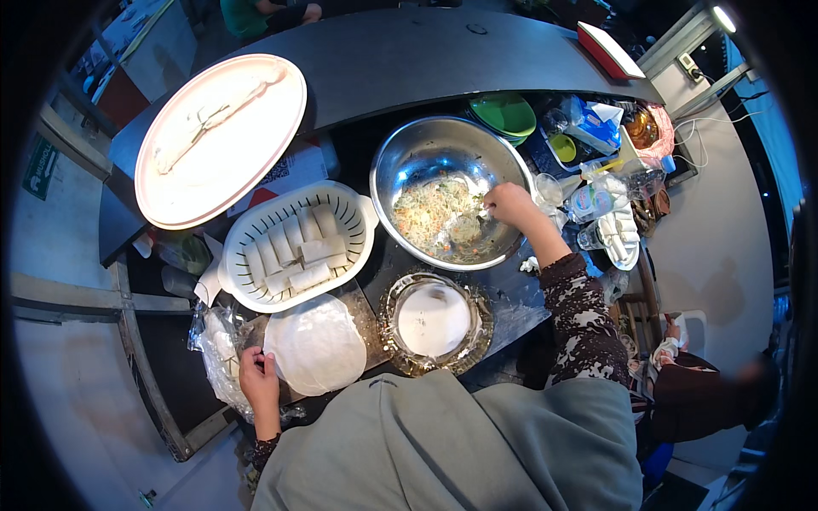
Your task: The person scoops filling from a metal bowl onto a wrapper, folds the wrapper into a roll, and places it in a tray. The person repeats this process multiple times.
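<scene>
My left hand [259,378] rests at the left edge of a round white spring roll wrapper [317,345], thumb by its rim and fingers loosely curled. The wrapper lies flat on a board [374,322]. Inside a large steel mixing bowl [409,140], my right hand [513,205] is closed on what looks like a spoon, mostly hidden by the fingers. A clump of filling [464,230] sits just below them, beside the shredded noodle-and-vegetable filling [422,207]. Several rolled spring rolls [297,233] lie in a white slotted basket [233,271].
A glass dish [482,319] with a white round inside stands near my body. Left are a plastic bag [220,358] and a large pink-rimmed tray [192,191]. Right are green bowls [505,115], bottles [588,201] and a plate of white rolls [618,233]. Another person [690,396] is at right.
</scene>
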Action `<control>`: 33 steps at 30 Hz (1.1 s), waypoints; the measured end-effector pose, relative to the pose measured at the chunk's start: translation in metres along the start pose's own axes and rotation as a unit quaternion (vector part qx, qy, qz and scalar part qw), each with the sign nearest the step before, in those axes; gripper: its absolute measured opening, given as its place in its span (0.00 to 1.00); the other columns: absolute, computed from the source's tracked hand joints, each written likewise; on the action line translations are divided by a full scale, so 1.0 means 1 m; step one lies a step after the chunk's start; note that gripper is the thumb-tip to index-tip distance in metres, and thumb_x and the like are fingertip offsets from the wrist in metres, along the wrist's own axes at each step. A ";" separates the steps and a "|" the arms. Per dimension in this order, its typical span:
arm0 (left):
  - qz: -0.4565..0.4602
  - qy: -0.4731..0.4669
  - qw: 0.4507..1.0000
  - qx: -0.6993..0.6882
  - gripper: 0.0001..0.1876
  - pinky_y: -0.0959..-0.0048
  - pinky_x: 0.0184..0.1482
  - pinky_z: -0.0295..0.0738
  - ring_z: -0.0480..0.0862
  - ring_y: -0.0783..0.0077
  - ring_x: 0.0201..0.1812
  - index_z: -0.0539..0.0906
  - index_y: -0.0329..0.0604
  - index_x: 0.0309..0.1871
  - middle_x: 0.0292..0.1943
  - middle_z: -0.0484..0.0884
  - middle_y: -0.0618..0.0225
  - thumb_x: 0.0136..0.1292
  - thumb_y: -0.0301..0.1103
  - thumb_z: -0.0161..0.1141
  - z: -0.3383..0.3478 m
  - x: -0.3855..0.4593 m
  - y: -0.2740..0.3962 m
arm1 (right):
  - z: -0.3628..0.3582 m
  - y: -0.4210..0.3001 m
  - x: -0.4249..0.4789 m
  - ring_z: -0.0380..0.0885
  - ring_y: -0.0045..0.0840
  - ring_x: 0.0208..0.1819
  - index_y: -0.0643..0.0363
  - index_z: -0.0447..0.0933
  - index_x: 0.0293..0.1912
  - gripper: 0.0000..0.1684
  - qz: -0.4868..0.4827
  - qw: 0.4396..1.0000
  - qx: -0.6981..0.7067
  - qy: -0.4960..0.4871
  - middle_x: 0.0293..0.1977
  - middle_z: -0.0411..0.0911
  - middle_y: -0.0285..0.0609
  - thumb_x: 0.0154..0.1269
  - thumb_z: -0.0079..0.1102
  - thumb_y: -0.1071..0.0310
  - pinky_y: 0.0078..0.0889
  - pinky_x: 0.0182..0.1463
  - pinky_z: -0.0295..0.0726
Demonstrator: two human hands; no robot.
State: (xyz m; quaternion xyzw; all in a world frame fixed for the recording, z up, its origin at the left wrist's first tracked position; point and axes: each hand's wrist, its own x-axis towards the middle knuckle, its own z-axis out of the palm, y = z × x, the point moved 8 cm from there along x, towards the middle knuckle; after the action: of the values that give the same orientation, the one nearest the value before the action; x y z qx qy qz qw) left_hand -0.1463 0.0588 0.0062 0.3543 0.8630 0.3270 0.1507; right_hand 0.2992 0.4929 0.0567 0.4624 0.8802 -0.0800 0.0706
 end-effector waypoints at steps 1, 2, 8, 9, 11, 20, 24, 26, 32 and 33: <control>-0.001 0.000 1.000 -0.001 0.14 0.66 0.39 0.77 0.81 0.62 0.33 0.80 0.37 0.47 0.32 0.82 0.60 0.60 0.30 0.67 0.000 0.000 -0.002 | 0.003 -0.005 -0.001 0.84 0.44 0.39 0.50 0.87 0.33 0.09 -0.010 0.999 0.033 -0.020 0.34 0.85 0.48 0.51 0.60 0.70 0.45 0.46 0.82; -0.002 0.000 1.000 -0.001 0.14 0.66 0.39 0.77 0.82 0.62 0.33 0.79 0.37 0.47 0.32 0.82 0.60 0.60 0.30 0.67 0.001 0.000 -0.005 | 0.004 -0.010 -0.002 0.84 0.44 0.39 0.50 0.86 0.32 0.09 -0.019 0.997 0.066 -0.039 0.34 0.85 0.48 0.52 0.59 0.70 0.45 0.46 0.83; 0.005 -0.003 1.000 0.006 0.13 0.66 0.39 0.77 0.82 0.62 0.33 0.80 0.36 0.47 0.32 0.82 0.60 0.61 0.30 0.67 0.000 0.000 0.000 | -0.034 -0.008 -0.006 0.85 0.43 0.38 0.51 0.86 0.33 0.09 0.074 0.985 -0.155 -0.003 0.36 0.86 0.48 0.55 0.58 0.69 0.43 0.43 0.84; 0.011 -0.001 1.000 0.006 0.13 0.66 0.39 0.77 0.82 0.62 0.33 0.80 0.36 0.47 0.32 0.82 0.59 0.61 0.30 0.67 -0.001 0.001 0.003 | -0.030 -0.004 -0.004 0.85 0.43 0.38 0.51 0.86 0.33 0.09 0.078 0.985 -0.155 -0.006 0.36 0.86 0.49 0.55 0.58 0.69 0.43 0.43 0.84; 0.002 -0.005 1.000 0.002 0.13 0.66 0.39 0.77 0.82 0.63 0.33 0.80 0.36 0.47 0.32 0.82 0.60 0.61 0.30 0.67 0.000 0.002 0.003 | -0.017 0.005 -0.001 0.85 0.45 0.38 0.52 0.86 0.32 0.09 0.085 0.984 -0.155 -0.012 0.37 0.86 0.51 0.56 0.57 0.70 0.43 0.44 0.84; -0.001 0.000 1.000 -0.007 0.13 0.67 0.37 0.77 0.81 0.65 0.31 0.80 0.35 0.46 0.30 0.82 0.60 0.61 0.31 0.67 -0.001 0.001 0.005 | 0.032 -0.015 0.002 0.86 0.32 0.34 0.52 0.89 0.33 0.12 0.050 0.975 0.097 -0.193 0.29 0.86 0.43 0.45 0.69 0.73 0.32 0.39 0.82; 0.012 0.007 1.000 -0.009 0.13 0.67 0.37 0.77 0.81 0.65 0.30 0.79 0.36 0.47 0.30 0.82 0.61 0.62 0.31 0.67 0.000 0.001 0.001 | 0.043 -0.026 0.001 0.85 0.33 0.31 0.50 0.89 0.32 0.08 0.009 0.969 0.181 -0.168 0.27 0.86 0.42 0.46 0.71 0.69 0.34 0.39 0.81; 0.009 0.005 1.000 -0.009 0.13 0.67 0.37 0.77 0.81 0.65 0.30 0.79 0.36 0.47 0.30 0.82 0.61 0.62 0.31 0.67 -0.001 0.000 -0.001 | 0.042 -0.036 -0.001 0.85 0.31 0.32 0.51 0.89 0.33 0.10 -0.015 0.967 0.210 -0.144 0.28 0.86 0.42 0.45 0.71 0.70 0.33 0.39 0.81; 0.001 -0.003 1.000 0.004 0.14 0.66 0.37 0.77 0.81 0.64 0.30 0.79 0.36 0.47 0.30 0.82 0.61 0.62 0.32 0.67 -0.002 0.001 0.008 | 0.041 -0.055 -0.010 0.85 0.26 0.33 0.55 0.89 0.38 0.12 -0.044 0.947 0.282 -0.147 0.30 0.87 0.41 0.50 0.73 0.72 0.31 0.38 0.81; 0.000 -0.001 1.000 0.005 0.14 0.66 0.38 0.77 0.82 0.64 0.30 0.79 0.36 0.47 0.30 0.82 0.61 0.62 0.32 0.67 -0.002 0.001 0.007 | 0.041 -0.058 -0.010 0.85 0.25 0.33 0.56 0.88 0.40 0.13 -0.030 0.939 0.301 -0.164 0.32 0.88 0.41 0.51 0.72 0.73 0.30 0.39 0.82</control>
State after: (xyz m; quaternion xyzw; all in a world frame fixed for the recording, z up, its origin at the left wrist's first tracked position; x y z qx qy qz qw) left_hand -0.1445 0.0618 0.0122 0.3553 0.8645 0.3223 0.1500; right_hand 0.2590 0.4441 0.0232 0.4159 0.8049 -0.4176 0.0691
